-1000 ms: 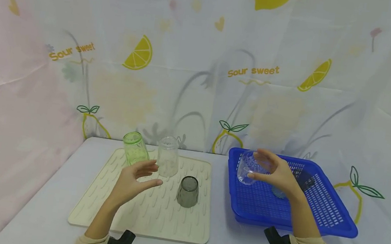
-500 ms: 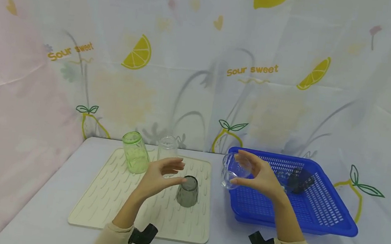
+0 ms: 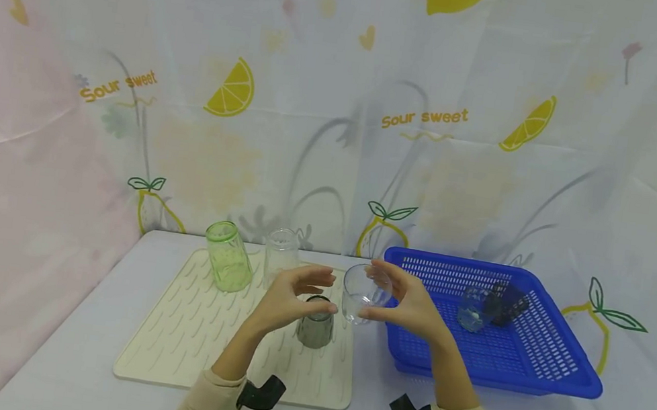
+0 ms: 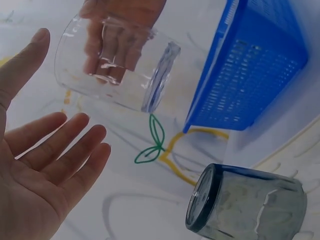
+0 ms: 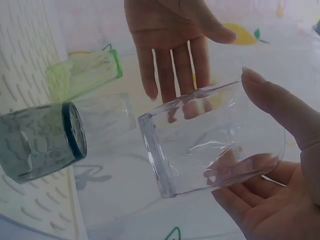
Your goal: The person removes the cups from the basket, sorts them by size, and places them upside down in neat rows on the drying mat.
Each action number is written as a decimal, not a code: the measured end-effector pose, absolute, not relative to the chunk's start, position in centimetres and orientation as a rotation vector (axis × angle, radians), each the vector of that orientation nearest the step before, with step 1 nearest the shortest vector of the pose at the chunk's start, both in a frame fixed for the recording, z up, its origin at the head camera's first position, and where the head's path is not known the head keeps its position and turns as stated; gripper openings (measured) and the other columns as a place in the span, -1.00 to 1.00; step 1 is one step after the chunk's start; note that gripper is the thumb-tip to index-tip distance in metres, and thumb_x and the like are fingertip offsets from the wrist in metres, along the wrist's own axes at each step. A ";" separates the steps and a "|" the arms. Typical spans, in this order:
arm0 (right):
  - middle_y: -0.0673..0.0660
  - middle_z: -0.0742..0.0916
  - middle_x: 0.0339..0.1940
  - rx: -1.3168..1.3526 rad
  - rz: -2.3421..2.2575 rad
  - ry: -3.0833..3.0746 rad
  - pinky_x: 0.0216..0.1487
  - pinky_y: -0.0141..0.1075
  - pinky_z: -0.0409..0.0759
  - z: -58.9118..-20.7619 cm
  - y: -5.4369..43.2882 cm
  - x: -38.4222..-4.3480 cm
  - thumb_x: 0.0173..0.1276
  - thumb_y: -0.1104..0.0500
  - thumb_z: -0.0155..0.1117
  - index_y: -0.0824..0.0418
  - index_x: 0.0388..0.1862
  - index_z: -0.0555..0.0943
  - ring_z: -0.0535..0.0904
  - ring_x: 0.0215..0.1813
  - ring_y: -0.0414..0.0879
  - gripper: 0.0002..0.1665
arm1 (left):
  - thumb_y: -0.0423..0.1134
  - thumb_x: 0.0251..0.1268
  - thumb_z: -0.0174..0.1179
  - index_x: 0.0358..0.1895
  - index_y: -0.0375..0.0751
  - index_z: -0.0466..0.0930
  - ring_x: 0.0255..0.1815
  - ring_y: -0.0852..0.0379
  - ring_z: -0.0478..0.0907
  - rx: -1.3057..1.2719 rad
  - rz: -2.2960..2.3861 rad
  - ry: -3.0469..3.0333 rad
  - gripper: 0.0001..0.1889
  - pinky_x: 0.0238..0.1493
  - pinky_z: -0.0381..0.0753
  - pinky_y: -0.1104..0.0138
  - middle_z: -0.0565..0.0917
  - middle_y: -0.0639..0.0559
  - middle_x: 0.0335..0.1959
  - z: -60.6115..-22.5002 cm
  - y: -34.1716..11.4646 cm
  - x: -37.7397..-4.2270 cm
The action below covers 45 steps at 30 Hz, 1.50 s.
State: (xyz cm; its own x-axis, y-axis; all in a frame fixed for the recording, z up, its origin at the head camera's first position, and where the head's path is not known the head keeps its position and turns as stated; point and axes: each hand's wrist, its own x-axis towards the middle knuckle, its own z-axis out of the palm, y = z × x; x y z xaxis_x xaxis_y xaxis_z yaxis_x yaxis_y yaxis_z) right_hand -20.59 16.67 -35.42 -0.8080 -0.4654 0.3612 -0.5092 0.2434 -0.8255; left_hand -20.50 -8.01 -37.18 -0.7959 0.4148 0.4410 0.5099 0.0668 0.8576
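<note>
My right hand [image 3: 411,306] holds a clear drinking glass [image 3: 362,293] between thumb and fingers, just left of the blue basket. In the right wrist view the glass [image 5: 210,145] has its thick base toward the mat side. My left hand [image 3: 296,299] faces it with thumb and fingers spread and nothing between them; a gap parts it from the glass in the left wrist view. Just behind the left hand in the head view, a grey glass [image 3: 315,332] stands upside down on the cream drying mat [image 3: 214,354]. A green glass [image 3: 229,261] and a clear tumbler [image 3: 282,250] stand farther back.
The blue plastic basket [image 3: 485,375] stands at the right, with a clear bluish glass [image 3: 473,309] and a dark item [image 3: 508,303] inside. A lemon-print curtain [image 3: 325,130] closes off the back of the white table [image 3: 71,331].
My right hand has carried the clear glass left, out from over the basket. My left hand has moved right across the mat toward it, still holding nothing.
</note>
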 end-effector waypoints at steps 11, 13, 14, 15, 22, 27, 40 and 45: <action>0.43 0.50 0.21 1.048 1.737 -2.370 0.30 -0.03 0.37 -35.7 14.9 -20.6 -0.01 0.30 0.52 0.48 0.33 0.26 0.39 0.28 0.29 -0.05 | -0.32 -0.02 0.43 0.22 -0.52 0.36 0.11 -0.24 0.52 -1.033 -1.899 -2.235 -0.30 0.11 0.57 0.04 0.55 -0.37 0.10 -36.9 -7.4 -20.4; 0.44 0.50 0.21 1.062 1.776 -2.355 0.31 -0.07 0.38 -35.8 14.7 -20.5 -0.01 0.28 0.52 0.49 0.33 0.25 0.38 0.29 0.30 -0.04 | -0.29 -0.01 0.44 0.25 -0.52 0.33 0.13 -0.23 0.51 -1.037 -1.911 -2.247 -0.26 0.14 0.57 0.12 0.53 -0.37 0.12 -36.8 -7.4 -20.4; 0.46 0.50 0.21 1.072 1.794 -2.342 0.31 -0.09 0.38 -35.9 14.6 -20.5 0.00 0.27 0.52 0.51 0.33 0.25 0.38 0.28 0.31 -0.04 | -0.27 -0.01 0.44 0.26 -0.52 0.31 0.14 -0.23 0.50 -1.040 -1.922 -2.252 -0.24 0.16 0.56 0.16 0.52 -0.36 0.14 -36.8 -7.5 -20.4; 0.47 0.50 0.21 1.083 1.809 -2.328 0.31 -0.10 0.38 -36.0 14.5 -20.4 0.00 0.26 0.53 0.52 0.32 0.25 0.38 0.28 0.32 -0.04 | -0.25 0.00 0.44 0.28 -0.51 0.29 0.15 -0.20 0.50 -1.041 -1.928 -2.260 -0.23 0.18 0.54 0.20 0.51 -0.35 0.16 -36.8 -7.5 -20.3; 0.49 0.44 0.26 1.159 1.872 -2.227 0.32 -0.07 0.38 -36.5 13.8 -20.5 0.04 0.28 0.49 0.55 0.30 0.24 0.31 0.32 0.32 -0.09 | -0.16 0.03 0.43 0.34 -0.43 0.24 0.25 -0.13 0.43 -1.079 -1.975 -2.258 -0.18 0.29 0.42 0.20 0.44 -0.29 0.25 -36.8 -8.0 -20.4; 0.43 0.35 0.36 1.165 1.878 -2.246 0.34 -0.05 0.34 -36.8 13.7 -20.3 0.08 0.22 0.48 0.47 0.35 0.21 0.23 0.39 0.28 -0.06 | -0.23 0.04 0.41 0.31 -0.41 0.29 0.25 -0.16 0.42 -1.132 -1.976 -2.244 -0.25 0.28 0.44 0.20 0.45 -0.29 0.24 -37.0 -7.9 -20.6; 0.43 0.39 0.33 1.058 1.987 -2.243 0.33 -0.23 0.38 -38.7 13.3 -19.8 0.06 0.24 0.49 0.45 0.37 0.20 0.29 0.34 0.32 -0.04 | -0.41 -0.02 0.38 0.23 -0.44 0.37 0.17 -0.17 0.48 -1.060 -1.909 -2.198 -0.34 0.24 0.46 0.03 0.54 -0.26 0.12 -36.8 -7.5 -20.3; 0.52 0.46 0.23 1.086 1.996 -2.228 0.25 -0.40 0.45 -39.9 13.0 -19.6 0.13 0.32 0.41 0.54 0.28 0.28 0.42 0.26 0.24 -0.21 | -0.41 -0.04 0.38 0.23 -0.41 0.37 0.17 -0.15 0.49 -1.035 -1.919 -2.203 -0.34 0.27 0.45 0.10 0.55 -0.27 0.12 -36.6 -7.4 -20.2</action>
